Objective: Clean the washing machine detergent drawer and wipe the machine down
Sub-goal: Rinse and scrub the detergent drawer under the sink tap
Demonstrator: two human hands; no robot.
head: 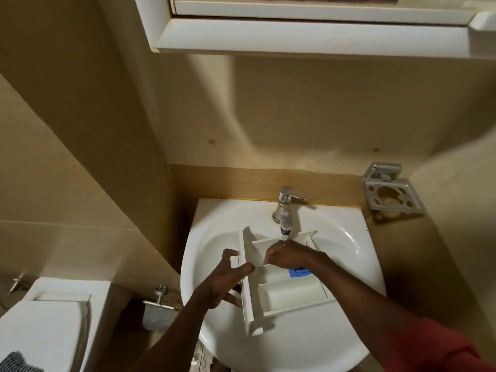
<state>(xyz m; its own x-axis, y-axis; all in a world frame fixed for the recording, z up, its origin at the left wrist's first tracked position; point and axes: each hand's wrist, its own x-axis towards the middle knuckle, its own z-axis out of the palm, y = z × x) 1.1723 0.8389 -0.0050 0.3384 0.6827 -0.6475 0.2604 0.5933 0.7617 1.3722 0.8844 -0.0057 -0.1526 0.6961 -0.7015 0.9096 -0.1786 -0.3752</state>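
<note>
A white detergent drawer [292, 294] lies in the washbasin [268, 353] under the running tap [285, 210]. The left hand [228, 277] grips its front panel; the right hand [287, 255], fingers curled, sits in the rear compartment beneath the stream, beside a blue insert [299, 272].

the right hand [287, 255] covers the middle of the detergent drawer [292, 294] and part of its blue label [296, 273], whether its curled fingers pinch anything cannot be told, and the frame edges cut off the mirror cabinet [295, 36], toilet [40, 326] and striped cloth [18, 363].
</note>
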